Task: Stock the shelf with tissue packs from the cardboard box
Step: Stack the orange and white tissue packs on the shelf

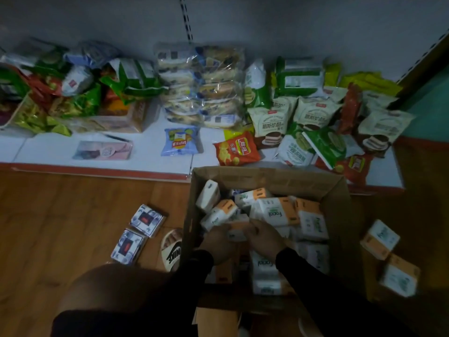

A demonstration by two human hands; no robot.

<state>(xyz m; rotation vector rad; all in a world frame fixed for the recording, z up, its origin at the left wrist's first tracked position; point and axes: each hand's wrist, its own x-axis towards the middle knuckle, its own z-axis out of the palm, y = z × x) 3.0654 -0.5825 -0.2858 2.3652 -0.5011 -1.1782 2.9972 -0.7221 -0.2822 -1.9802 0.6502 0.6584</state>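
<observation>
An open cardboard box stands on the wooden floor in front of the low white shelf. Several white-and-orange tissue packs lie jumbled inside it. Both hands are down in the box, close together. My left hand and my right hand hold one tissue pack between them, fingers curled over its ends. Dark sleeves cover both forearms.
Snack bags and cake packets crowd the shelf's back and right. Two tissue packs lie on the floor right of the box, two small patterned packs on its left. A sandalled foot sits beside the box.
</observation>
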